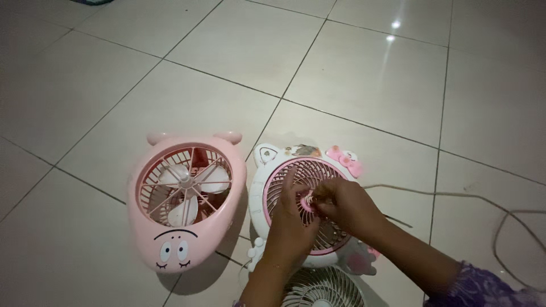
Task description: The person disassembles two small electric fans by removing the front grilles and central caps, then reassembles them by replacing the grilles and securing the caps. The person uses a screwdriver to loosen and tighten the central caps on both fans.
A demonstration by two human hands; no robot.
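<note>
While the left hand point(289, 219) lies flat, fingers spread on the white fan's grille point(287, 187), the right hand point(341, 203) pinches the small pink hub cap point(307, 202) at its fingertips, just right of the left fingers, axis pointing up.

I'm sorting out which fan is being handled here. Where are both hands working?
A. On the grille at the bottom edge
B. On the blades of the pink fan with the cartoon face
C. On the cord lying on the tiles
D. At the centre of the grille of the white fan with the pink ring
D: the left hand and right hand meet at the small pink hub in the middle of the white fan grille, while the pink fan lies untouched beside it.
</note>
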